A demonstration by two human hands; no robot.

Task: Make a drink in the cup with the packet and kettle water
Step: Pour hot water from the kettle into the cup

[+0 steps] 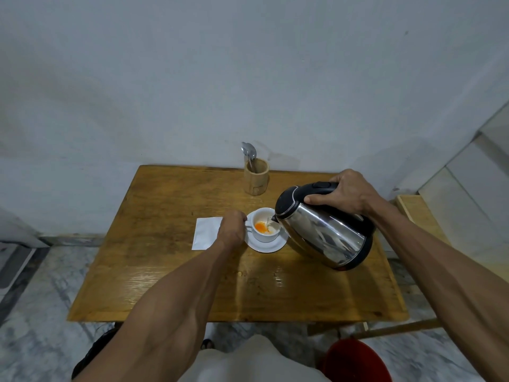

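Writing shows nowhere: our packet (207,232) lies blank on the table (170,285). Our right hand (347,192) grips the tilted kettle (325,230), pouring into the cup (265,226); our left hand (233,226) hides its handle, grip unclear.

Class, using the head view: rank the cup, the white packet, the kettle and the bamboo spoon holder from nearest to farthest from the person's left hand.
From the left hand:
1. Cup: touching, hand at its handle.
2. White packet: flat on the table, just left of the hand, partly under it.
3. Kettle: right of the cup, tilted, pouring.
4. Bamboo spoon holder: at the table's back edge.
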